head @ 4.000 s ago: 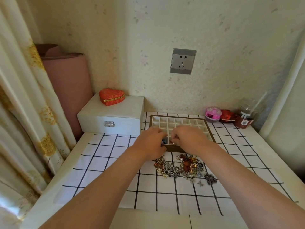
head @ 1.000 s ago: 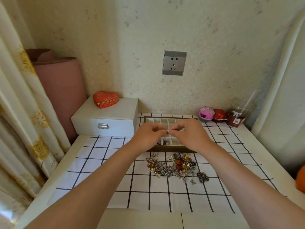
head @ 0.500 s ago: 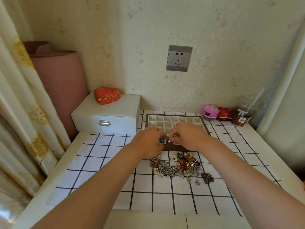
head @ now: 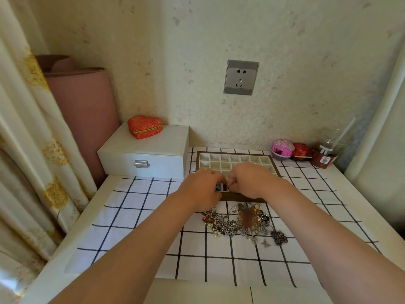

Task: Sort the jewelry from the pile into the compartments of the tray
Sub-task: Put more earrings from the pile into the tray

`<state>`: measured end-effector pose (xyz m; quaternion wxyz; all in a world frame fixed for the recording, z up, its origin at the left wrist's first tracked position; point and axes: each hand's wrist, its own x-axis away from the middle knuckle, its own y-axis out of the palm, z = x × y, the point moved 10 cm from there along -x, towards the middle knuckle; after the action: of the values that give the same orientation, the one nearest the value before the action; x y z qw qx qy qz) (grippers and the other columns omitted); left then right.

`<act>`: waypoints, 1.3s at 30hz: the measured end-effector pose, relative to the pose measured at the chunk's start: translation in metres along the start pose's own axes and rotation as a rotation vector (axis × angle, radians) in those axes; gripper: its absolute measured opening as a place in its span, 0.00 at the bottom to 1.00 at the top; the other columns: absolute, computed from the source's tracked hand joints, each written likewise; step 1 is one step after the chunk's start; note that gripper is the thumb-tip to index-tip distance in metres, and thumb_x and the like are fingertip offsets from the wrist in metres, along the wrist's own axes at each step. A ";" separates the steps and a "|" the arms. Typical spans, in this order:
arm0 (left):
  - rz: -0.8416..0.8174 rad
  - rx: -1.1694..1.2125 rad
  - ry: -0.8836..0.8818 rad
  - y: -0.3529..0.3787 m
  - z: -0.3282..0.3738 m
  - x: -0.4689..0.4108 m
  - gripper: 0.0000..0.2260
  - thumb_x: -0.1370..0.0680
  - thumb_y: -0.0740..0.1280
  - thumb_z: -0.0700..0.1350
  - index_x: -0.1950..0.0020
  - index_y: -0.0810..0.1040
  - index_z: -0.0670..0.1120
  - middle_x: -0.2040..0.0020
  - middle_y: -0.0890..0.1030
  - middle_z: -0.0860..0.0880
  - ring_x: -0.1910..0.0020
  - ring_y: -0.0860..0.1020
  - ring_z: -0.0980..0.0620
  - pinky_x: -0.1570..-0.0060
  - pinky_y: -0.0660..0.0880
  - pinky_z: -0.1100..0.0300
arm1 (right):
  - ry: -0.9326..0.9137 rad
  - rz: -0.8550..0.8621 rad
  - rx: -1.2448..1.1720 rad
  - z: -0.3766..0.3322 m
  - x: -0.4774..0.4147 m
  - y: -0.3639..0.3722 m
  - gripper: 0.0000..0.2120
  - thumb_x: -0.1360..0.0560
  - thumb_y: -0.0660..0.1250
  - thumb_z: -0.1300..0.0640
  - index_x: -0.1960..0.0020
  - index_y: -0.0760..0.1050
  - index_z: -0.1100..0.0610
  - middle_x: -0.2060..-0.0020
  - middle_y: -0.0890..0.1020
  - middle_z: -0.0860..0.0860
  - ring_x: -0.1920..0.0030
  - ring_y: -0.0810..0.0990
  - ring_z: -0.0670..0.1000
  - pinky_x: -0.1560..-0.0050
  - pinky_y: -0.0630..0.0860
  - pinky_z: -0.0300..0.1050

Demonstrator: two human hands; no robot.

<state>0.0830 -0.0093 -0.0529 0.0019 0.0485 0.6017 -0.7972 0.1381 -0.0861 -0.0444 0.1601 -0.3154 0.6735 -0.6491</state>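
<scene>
Jewelry (head: 241, 222) lies in a tangled pile just nearer than both hands, its long axis running left to right. Left hand (head: 202, 189) and right hand (head: 249, 181) curl together over the tray's (head: 234, 157) near compartments; whether they pinch anything cannot be told.

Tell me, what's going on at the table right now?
Left hand and right hand together over tray's near edge, fingers pinched; piece too small to identify. Jewelry pile mostly unsorted on checked cloth. Nothing blocking.

Both hands, left (head: 200, 189) and right (head: 252, 181), reach forward, curled fingertips nearly meeting.
</scene>
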 end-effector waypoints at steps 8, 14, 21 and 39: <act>-0.066 -0.065 0.032 0.013 0.003 -0.001 0.20 0.22 0.64 0.54 0.29 0.70 0.60 0.32 0.69 0.50 0.30 0.61 0.47 0.33 0.61 0.46 | 0.015 0.008 -0.099 0.010 0.006 -0.001 0.15 0.24 0.64 0.62 0.47 0.82 0.45 0.44 0.80 0.47 0.45 0.79 0.51 0.49 0.76 0.44; 0.058 0.106 -0.019 -0.001 -0.007 -0.003 0.16 0.22 0.66 0.51 0.35 0.75 0.54 0.38 0.77 0.50 0.35 0.71 0.49 0.37 0.71 0.48 | -0.073 0.119 -0.129 0.000 0.007 -0.007 0.17 0.22 0.62 0.60 0.41 0.82 0.42 0.46 0.78 0.46 0.51 0.78 0.50 0.58 0.70 0.43; 0.045 -0.013 0.036 0.004 0.000 -0.002 0.18 0.23 0.65 0.54 0.33 0.73 0.55 0.39 0.75 0.51 0.36 0.69 0.50 0.38 0.69 0.49 | -0.049 0.141 -0.172 0.009 0.006 -0.009 0.14 0.23 0.64 0.59 0.47 0.84 0.43 0.55 0.77 0.42 0.53 0.79 0.48 0.54 0.73 0.44; -0.026 -0.117 0.054 0.015 0.003 -0.003 0.21 0.23 0.64 0.57 0.29 0.69 0.60 0.29 0.68 0.51 0.28 0.60 0.48 0.31 0.60 0.46 | -0.005 0.140 -0.230 0.021 0.011 -0.005 0.17 0.23 0.63 0.61 0.60 0.81 0.41 0.56 0.79 0.43 0.56 0.80 0.46 0.56 0.77 0.42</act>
<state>0.0864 -0.0168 -0.0658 -0.0219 0.0619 0.6478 -0.7590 0.1442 -0.1093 -0.0402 0.1694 -0.2856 0.7634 -0.5540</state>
